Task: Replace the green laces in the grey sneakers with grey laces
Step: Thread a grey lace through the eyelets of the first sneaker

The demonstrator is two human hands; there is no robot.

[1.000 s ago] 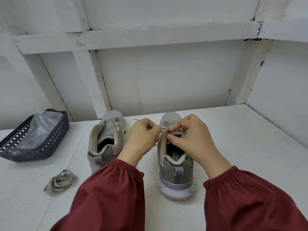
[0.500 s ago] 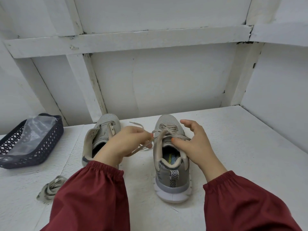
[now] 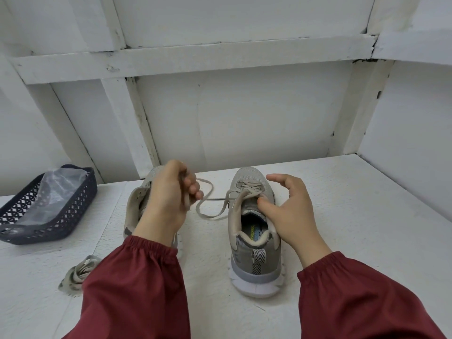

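Observation:
Two grey sneakers stand on the white table, heels toward me. The right sneaker (image 3: 254, 243) has a grey lace (image 3: 208, 209) threaded through its upper eyelets. My left hand (image 3: 168, 199) grips the free end of that lace and holds it out to the left, above the left sneaker (image 3: 134, 211), which it largely hides. My right hand (image 3: 291, 211) rests on the right sneaker's tongue and collar, thumb pressing near the top eyelets, fingers spread. A bundle of pale greenish laces (image 3: 78, 275) lies at the front left.
A dark plastic basket (image 3: 61, 223) holding a clear plastic bag (image 3: 58, 187) sits at the left. White panelled walls close in behind and on the right. Bare table surface stretches to the right of the sneakers.
My left hand has pulled the lace out of the right sneaker toward the left and upward. My right hand opened from pinching at the eyelets to steadying the shoe.

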